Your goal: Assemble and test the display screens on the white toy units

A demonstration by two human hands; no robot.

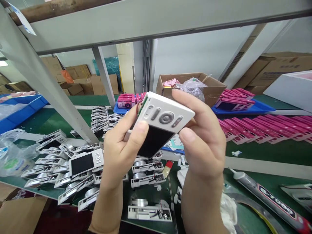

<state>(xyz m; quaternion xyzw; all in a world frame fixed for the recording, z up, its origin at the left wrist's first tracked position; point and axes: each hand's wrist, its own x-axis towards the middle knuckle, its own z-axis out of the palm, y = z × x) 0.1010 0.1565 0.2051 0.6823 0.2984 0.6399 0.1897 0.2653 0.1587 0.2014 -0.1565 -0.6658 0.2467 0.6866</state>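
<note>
Both hands hold a white handheld device with a dark screen and grey buttons, tilted in front of me. My left hand grips its left side, the thumb lying on the front beside the screen. A green circuit board edge and thin wires show at that side. My right hand pinches the right end, index finger along the upper edge and thumb near the lower corner; its other fingers are partly hidden. Below the hands, an open white device housing with a silver round part lies on the green bench.
Similar white units are heaped at left. Rows of pink cases line the right side. A glue tube lies at lower right. A cardboard box stands behind. A metal post slants across the left.
</note>
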